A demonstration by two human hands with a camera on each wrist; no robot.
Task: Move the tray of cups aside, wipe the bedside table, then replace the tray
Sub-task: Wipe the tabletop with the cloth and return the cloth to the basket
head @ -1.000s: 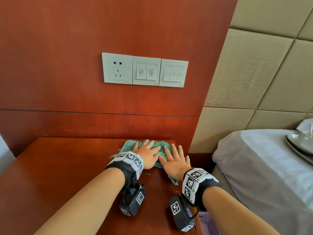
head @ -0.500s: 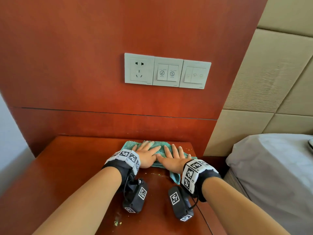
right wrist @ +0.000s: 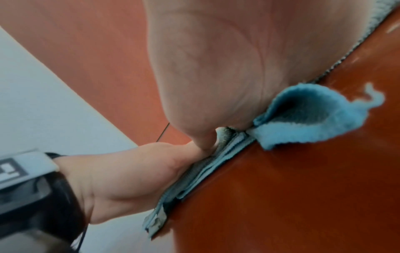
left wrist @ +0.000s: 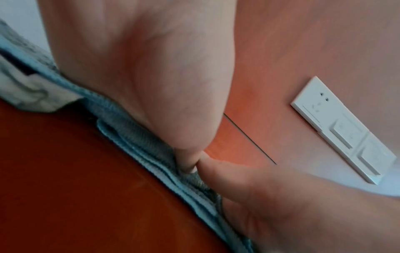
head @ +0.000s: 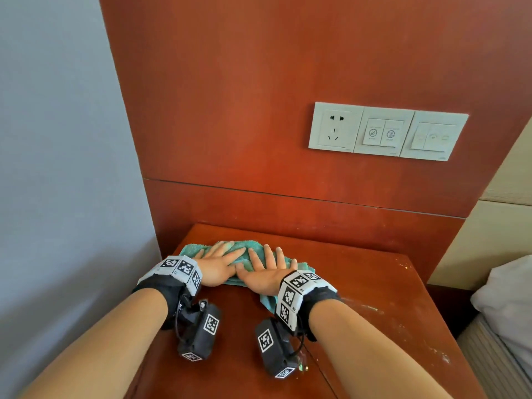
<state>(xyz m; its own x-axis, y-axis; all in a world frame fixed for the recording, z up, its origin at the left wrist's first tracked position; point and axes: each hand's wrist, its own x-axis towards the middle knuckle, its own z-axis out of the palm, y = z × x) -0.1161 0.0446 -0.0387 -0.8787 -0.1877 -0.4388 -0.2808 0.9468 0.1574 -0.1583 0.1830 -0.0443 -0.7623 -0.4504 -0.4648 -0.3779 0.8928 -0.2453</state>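
Note:
A folded teal cloth (head: pixel 250 249) lies on the red-brown bedside table (head: pixel 359 283), near its back left corner. My left hand (head: pixel 218 263) and right hand (head: pixel 267 272) lie flat on the cloth side by side, fingers straight, thumbs touching. The left wrist view shows my left palm (left wrist: pixel 151 77) on the layered cloth (left wrist: pixel 151 154). In the right wrist view my right palm (right wrist: pixel 216 68) pins the cloth (right wrist: pixel 303 116), one corner curling up. The tray of cups is out of sight.
A grey wall (head: pixel 57 168) borders the table's left side. The red wood panel behind carries a white socket and switch plate (head: pixel 385 131). A padded headboard (head: pixel 503 226) and grey bedding (head: pixel 512 298) are at the right. Pale smears and crumbs (head: pixel 371 308) mark the tabletop's right half.
Both hands have slid the cloth leftward along the back of the table, from near the bed side toward the grey wall. The hands stay flat on it.

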